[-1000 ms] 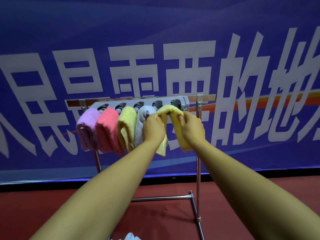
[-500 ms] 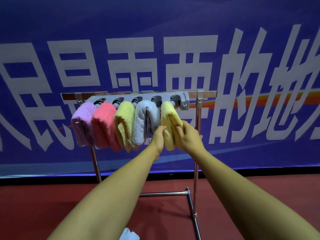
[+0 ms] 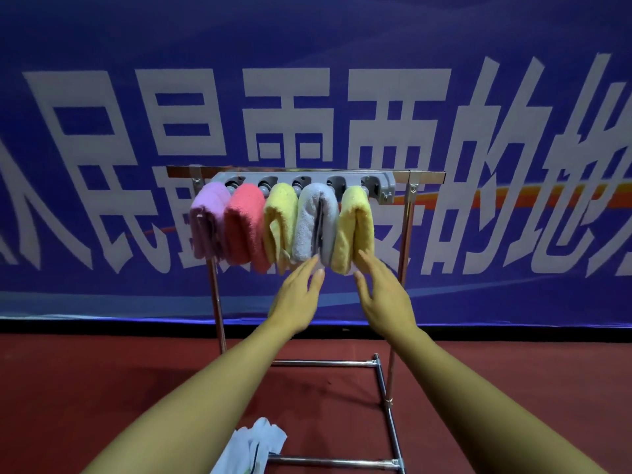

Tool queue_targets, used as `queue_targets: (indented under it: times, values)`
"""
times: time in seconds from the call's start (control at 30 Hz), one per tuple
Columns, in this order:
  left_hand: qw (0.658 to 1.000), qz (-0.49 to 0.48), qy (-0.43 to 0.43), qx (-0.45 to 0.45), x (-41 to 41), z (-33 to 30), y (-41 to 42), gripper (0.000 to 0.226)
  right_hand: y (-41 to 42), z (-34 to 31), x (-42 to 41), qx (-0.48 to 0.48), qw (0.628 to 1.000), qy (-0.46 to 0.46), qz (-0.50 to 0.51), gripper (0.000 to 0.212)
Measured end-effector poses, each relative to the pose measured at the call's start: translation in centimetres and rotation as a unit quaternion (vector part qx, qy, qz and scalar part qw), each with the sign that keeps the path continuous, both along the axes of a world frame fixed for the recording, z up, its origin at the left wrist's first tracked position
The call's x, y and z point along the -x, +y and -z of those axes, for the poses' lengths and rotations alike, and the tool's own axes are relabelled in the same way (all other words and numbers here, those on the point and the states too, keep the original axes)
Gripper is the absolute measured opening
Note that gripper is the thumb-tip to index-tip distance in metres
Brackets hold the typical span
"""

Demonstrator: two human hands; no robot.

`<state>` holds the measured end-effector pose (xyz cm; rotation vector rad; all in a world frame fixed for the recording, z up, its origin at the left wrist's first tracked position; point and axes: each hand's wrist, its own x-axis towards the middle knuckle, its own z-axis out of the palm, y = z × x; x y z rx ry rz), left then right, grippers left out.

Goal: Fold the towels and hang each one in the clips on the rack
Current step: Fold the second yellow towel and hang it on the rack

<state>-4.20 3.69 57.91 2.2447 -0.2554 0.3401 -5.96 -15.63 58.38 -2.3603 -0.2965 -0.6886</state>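
Several folded towels hang side by side from the grey clip bar [image 3: 386, 186] on the metal rack [image 3: 407, 254]: purple [image 3: 207, 224], pink [image 3: 244, 227], yellow [image 3: 280, 224], grey-white [image 3: 316, 224] and, rightmost, another yellow towel [image 3: 354, 227]. My left hand [image 3: 299, 299] is open just below the grey-white towel, fingers spread and holding nothing. Under the rightmost yellow towel my right hand [image 3: 384, 299] is also open and empty. Both hands are apart from the towels.
A blue banner [image 3: 342, 80] with large white characters stands close behind the rack. The floor [image 3: 102, 388] is red. The rack's base bars [image 3: 325, 363] lie on the floor. A white cloth [image 3: 254, 446] lies by the near base bar.
Both hands let go of the rightmost yellow towel, which now hangs folded in its clip, and they have dropped down and back with fingers spread. The view has pulled back slightly.
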Motion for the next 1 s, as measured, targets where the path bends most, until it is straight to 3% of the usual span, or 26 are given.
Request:
queue_targets:
  times: [0.17,0.37,0.67,1.0]
  values:
    - [0.989,-0.016,0.033,-0.141,5.7,4.1,6.0,0.060,4.8,4.0,3.5,0.137,0.986,0.082,-0.040,0.055]
    - [0.969,-0.035,0.075,-0.235,12.3,10.8,14.0,0.060,12.2,10.6,7.1,0.208,0.964,0.140,-0.082,0.055]
    - [0.948,-0.081,0.236,-0.199,13.4,24.4,24.3,0.059,20.4,26.0,7.8,0.272,0.903,0.296,-0.152,0.059]
    - [0.918,-0.098,0.351,-0.153,4.5,40.4,28.8,0.055,24.3,40.9,-1.6,0.321,0.821,0.435,-0.182,0.059]
